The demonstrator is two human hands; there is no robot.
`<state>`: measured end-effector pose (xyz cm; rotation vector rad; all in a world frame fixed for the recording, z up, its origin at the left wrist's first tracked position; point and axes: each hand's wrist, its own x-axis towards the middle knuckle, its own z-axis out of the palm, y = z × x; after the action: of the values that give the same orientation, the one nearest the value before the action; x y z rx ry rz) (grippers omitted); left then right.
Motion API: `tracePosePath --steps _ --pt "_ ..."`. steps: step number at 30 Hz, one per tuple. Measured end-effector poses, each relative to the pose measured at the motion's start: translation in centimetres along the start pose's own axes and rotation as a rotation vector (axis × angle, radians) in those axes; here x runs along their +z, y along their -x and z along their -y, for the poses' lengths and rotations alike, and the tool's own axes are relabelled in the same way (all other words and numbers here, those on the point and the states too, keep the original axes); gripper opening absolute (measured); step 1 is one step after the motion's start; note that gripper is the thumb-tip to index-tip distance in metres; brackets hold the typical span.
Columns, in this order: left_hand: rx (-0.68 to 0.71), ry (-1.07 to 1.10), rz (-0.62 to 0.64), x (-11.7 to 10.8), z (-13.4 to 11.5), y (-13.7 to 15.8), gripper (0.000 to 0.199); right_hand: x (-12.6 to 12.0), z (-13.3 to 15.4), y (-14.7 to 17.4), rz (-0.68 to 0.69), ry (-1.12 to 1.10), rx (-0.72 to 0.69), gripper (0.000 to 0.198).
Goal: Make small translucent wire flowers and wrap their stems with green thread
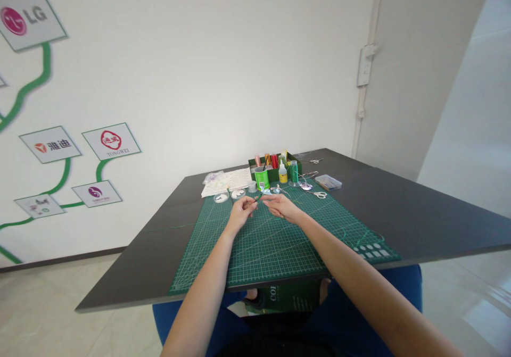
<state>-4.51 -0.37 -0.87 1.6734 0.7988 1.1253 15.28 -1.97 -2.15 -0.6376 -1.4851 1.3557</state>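
Above the green cutting mat [275,256], my left hand [241,212] pinches a thin dark green piece [258,197], too small to make out its kind. My right hand [280,207] is close beside it, thumb and index finger together near the tip of that piece. What those fingers hold is too fine to see. Just beyond my hands stand a bright green can [262,179], a yellow-labelled glue bottle [283,173] and a spool of green thread [294,173]. Small round dishes [221,198] lie past my left hand.
A green box [273,175] of several thread spools stands at the back. White-handled scissors [320,194] and a clear plastic case [328,181] lie to the right, with a second pair of scissors [316,161] farther back. A white patterned cloth [227,181] lies back left.
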Motion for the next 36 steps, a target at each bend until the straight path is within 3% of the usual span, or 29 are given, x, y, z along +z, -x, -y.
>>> tracePosePath --steps 36 --pt "0.022 0.006 -0.024 0.12 -0.38 0.16 0.043 -0.01 0.06 0.08 0.001 -0.010 -0.003 0.052"
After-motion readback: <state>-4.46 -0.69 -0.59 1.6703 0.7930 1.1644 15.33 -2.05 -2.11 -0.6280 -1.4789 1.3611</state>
